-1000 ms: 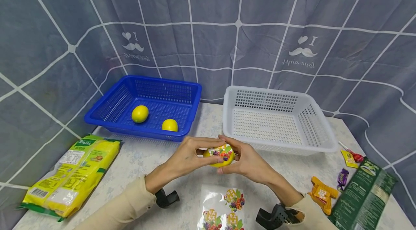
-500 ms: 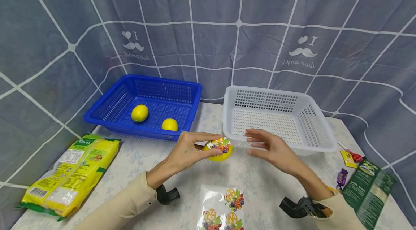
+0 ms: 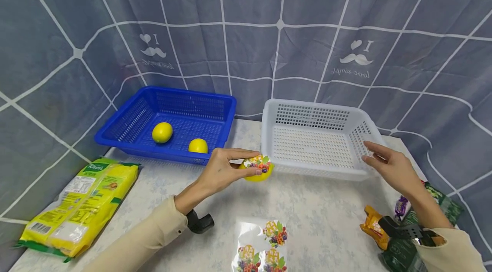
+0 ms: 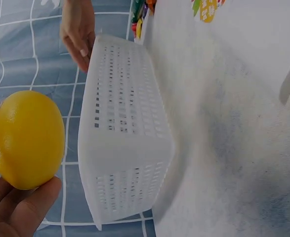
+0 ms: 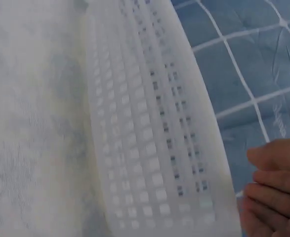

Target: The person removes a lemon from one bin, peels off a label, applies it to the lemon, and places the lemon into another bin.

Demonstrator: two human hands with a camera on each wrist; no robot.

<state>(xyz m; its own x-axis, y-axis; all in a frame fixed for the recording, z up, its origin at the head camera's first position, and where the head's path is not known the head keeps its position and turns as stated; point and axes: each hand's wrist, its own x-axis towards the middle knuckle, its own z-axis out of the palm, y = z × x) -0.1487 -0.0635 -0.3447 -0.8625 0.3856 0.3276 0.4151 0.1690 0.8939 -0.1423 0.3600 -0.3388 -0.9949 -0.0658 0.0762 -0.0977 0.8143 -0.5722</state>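
My left hand (image 3: 221, 171) grips a yellow lemon (image 3: 258, 174) between thumb and fingers, above the table in front of the baskets. A round fruit-printed sticker (image 3: 256, 162) sits on the lemon's upper side. In the left wrist view the lemon (image 4: 28, 140) shows its smooth yellow side. My right hand (image 3: 396, 170) holds nothing and hovers by the right end of the white basket (image 3: 319, 169), its fingers loosely bent. In the right wrist view that hand (image 5: 278, 190) is partly cut off beside the basket rim. A sheet of stickers (image 3: 261, 244) lies on the table near me.
Two lemons lie in the blue basket (image 3: 165, 149) at the back left. A yellow Knorr bag (image 3: 80, 208) lies at the left. At the right, partly behind the right arm, are an orange-wrapped snack (image 3: 373, 226), a purple-wrapped candy (image 3: 401, 207) and a green packet (image 3: 401, 255).
My right hand has let go of the lemon and moved right to the far end of the white basket. My left hand keeps the lemon, now slightly higher in view.
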